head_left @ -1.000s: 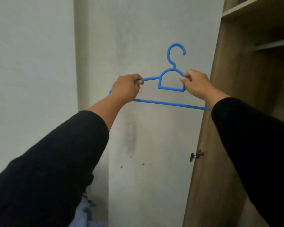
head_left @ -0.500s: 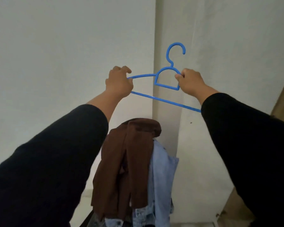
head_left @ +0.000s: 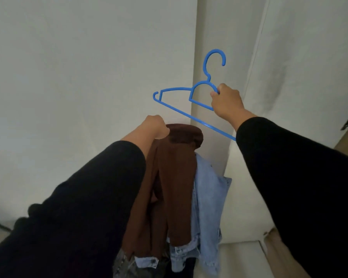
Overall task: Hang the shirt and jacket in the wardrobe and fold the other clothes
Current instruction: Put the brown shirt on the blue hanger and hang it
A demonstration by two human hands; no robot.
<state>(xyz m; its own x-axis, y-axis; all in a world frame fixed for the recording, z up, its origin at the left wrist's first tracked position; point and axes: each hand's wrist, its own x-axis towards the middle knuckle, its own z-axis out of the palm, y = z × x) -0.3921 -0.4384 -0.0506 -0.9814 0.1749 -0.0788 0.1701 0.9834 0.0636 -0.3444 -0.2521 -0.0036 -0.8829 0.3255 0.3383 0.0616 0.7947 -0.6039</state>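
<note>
Right hand (head_left: 226, 104) gripping blue hanger (head_left: 177, 108) aloft, left hand (head_left: 156, 126) clutching top of brown garment (head_left: 175, 177), denim jacket (head_left: 208, 199) just beside

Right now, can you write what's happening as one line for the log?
right hand: holds blue hanger | left hand: grips brown garment | denim jacket: behind it | nothing hung yet

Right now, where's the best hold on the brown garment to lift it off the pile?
Take the brown knit garment at its folded top edge, from above on the left, where the left hand is: it drapes over the pale blue denim jacket, so lifting upward should free it.
</note>
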